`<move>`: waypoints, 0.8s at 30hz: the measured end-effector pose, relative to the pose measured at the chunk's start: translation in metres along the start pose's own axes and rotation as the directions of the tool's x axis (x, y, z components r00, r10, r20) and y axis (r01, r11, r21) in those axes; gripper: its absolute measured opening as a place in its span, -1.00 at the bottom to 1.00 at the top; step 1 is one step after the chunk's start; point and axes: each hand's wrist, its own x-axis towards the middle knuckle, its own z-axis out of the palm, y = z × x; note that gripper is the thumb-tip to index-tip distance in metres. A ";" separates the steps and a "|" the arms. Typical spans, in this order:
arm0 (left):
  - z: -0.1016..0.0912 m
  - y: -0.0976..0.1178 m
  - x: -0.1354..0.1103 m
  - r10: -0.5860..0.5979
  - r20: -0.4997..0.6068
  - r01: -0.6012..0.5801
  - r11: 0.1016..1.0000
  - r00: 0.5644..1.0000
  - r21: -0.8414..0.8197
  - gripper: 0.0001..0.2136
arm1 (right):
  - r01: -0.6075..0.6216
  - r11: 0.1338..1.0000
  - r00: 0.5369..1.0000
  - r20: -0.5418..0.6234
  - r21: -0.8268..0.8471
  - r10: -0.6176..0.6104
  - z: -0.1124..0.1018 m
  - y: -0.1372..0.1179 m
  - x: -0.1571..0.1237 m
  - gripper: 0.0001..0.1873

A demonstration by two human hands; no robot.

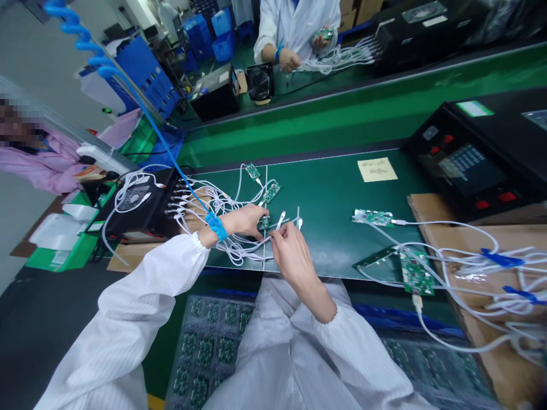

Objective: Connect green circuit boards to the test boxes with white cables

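Observation:
My left hand (244, 221), with a blue wrist strap (216, 226) at its wrist, has its fingers closed around the edges of a small green circuit board (265, 222). Close beside it, my right hand (294, 253) pinches a white cable whose plug (281, 218) sticks up past the fingertips. Another white plug (299, 224) lies just right of those fingers. Beyond my left hand are two more boards, a nearer circuit board (272, 192) and a farther circuit board (253, 171), with white cables at them. A bundle of white cables (233, 250) runs under my left wrist.
A black box (141, 213) with cable sockets stands left. To the right are cabled boards (416, 273), cardboard (470, 239) and a black unit with a display (470, 165). A yellow note (376, 169) lies on the green bench. Trays of boards (205, 350) sit below. A co-worker (299, 28) works opposite.

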 end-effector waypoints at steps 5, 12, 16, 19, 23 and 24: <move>-0.004 -0.004 -0.002 0.034 0.032 -0.033 0.999 0.999 -0.026 -0.38 | 0.108 0.993 0.994 0.019 -0.049 -0.107 -0.006 0.002 0.002 -0.75; -0.002 -0.004 -0.003 0.034 0.059 -0.032 0.998 0.998 -0.046 -0.40 | 0.282 0.955 0.950 0.169 -0.098 -0.263 -0.006 0.003 0.015 -0.84; 0.001 -0.002 -0.005 0.051 0.039 -0.049 0.997 0.998 -0.052 -0.41 | 0.321 0.935 0.940 0.170 -0.151 -0.295 -0.008 -0.002 0.018 -0.85; 0.002 -0.002 -0.006 0.065 0.023 -0.063 0.996 0.998 -0.062 -0.47 | 0.355 0.919 0.933 0.119 -0.169 -0.339 -0.011 -0.006 0.017 -0.84; 0.004 -0.006 -0.005 0.071 0.015 -0.069 0.994 0.997 -0.081 -0.48 | 0.384 0.915 0.923 0.050 -0.126 -0.381 -0.015 -0.007 0.014 -0.81; 0.005 -0.007 -0.005 0.068 0.015 -0.067 0.994 0.998 -0.088 -0.50 | 0.387 0.914 0.922 0.037 -0.122 -0.386 -0.016 -0.007 0.013 -0.80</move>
